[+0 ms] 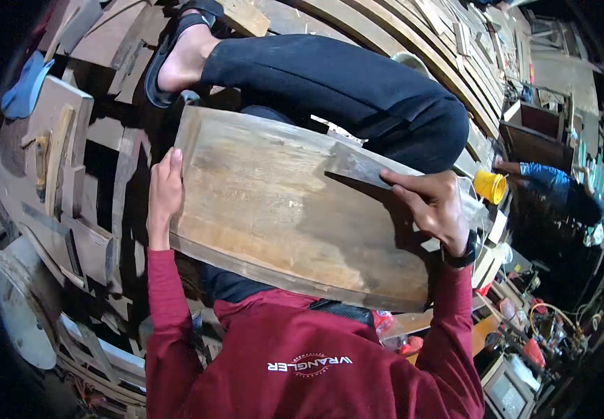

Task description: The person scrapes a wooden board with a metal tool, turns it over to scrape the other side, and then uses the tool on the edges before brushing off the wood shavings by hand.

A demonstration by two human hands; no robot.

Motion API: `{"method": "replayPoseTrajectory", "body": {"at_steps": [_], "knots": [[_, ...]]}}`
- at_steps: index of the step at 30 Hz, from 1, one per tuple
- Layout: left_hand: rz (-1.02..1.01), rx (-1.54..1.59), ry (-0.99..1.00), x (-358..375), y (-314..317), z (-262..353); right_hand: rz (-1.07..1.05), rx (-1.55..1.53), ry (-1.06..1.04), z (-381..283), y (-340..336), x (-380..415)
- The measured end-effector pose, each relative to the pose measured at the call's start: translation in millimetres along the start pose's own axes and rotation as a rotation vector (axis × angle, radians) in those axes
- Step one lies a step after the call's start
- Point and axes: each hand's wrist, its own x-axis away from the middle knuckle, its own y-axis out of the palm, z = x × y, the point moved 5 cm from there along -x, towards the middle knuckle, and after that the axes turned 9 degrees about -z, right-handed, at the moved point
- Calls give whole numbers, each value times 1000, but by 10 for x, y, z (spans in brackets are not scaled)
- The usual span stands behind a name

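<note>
A curved wooden panel (274,202) lies tilted across my lap, its surface pale and patchy, with raised rims along its long sides. My left hand (166,192) grips the panel's left end, fingers together against the edge. Over the panel's right part, my right hand (433,202) pinches a flat grey piece (358,166), which looks like a scraper blade; its far end rests on or just above the surface. The palm side of my right hand is hidden.
Wood pieces and a handled tool (41,166) are at the left. Long planks (385,31) run across the top. A yellow cup (489,186) stands right of my knee. Another person (560,188) is at the far right, above cluttered tools.
</note>
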Motion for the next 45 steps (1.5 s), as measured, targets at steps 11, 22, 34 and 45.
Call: {"method": "replayPoseTrajectory", "body": {"at_steps": [11,22,34,45], "knots": [[140,-178,80,31,1,69,58,15,-83,-49,38,7],[-1,-76,57,24,-34,188,-21,14,-92,-22,-37,74],[29,-113,-23,25,-26,100,-55,-86,139,-85,91,46],[46,-125,-23,43,-45,176,71,-398,364,-139,327,100]]}}
